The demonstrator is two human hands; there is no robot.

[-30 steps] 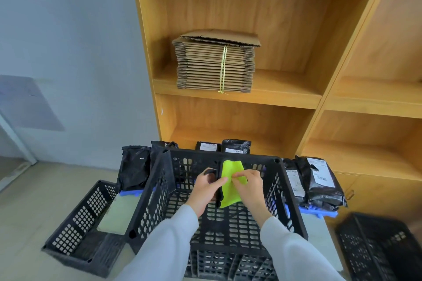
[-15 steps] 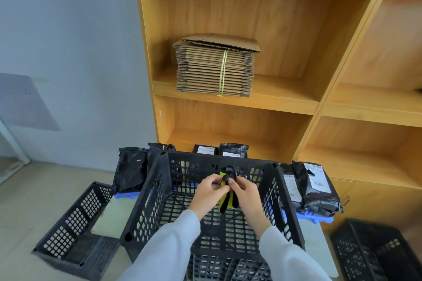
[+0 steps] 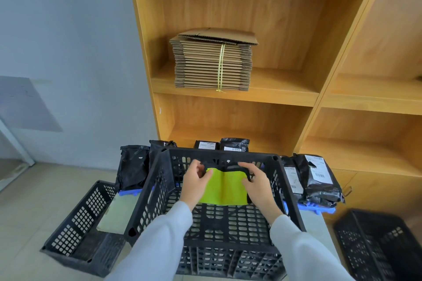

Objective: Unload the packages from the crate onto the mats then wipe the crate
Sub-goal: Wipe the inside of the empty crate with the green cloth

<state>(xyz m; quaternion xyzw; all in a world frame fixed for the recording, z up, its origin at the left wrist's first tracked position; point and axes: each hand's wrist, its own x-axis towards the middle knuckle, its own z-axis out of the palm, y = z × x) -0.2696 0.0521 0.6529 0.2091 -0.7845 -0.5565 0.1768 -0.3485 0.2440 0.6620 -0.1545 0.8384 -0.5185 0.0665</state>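
Both hands — left hand (image 3: 196,180), right hand (image 3: 255,179) — pinch the yellow-green, black-edged cloth (image 3: 225,187), now spread open over the emptied black plastic lattice crate (image 3: 219,223) — wiping seems next.

Lime-green cloth (image 3: 222,188) with black trim, black perforated crate (image 3: 288,191), black packages (image 3: 319,178), blue mats (image 3: 318,209)
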